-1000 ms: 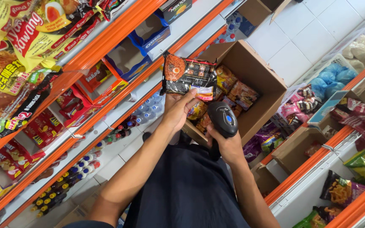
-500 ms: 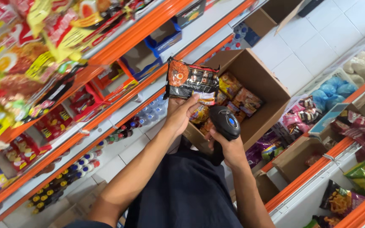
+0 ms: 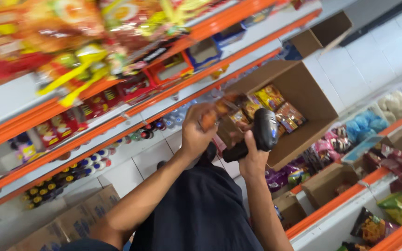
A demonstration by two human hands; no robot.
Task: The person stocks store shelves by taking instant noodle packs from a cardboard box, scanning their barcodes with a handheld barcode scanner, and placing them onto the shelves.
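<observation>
My left hand (image 3: 196, 135) pinches a blurred snack packet (image 3: 219, 111) in its fingers, raised over the open box (image 3: 298, 93) before the scanner (image 3: 259, 135), which my right hand (image 3: 252, 160) grips with fingers wrapped round, aimed to read it.

Snack packets (image 3: 275, 104) in an open cardboard box (image 3: 303, 83) beside the shelves (image 3: 131, 111), handheld scanner (image 3: 261, 135) before it.

Scanner (image 3: 262, 132) black. Packet (image 3: 219, 111) orange-dark, blurred. Carton (image 3: 310, 100) plain brown, packets inside yellow, orange. Shelf edges (image 3: 131, 109) orange. Floor tiles (image 3: 364, 65) white.
</observation>
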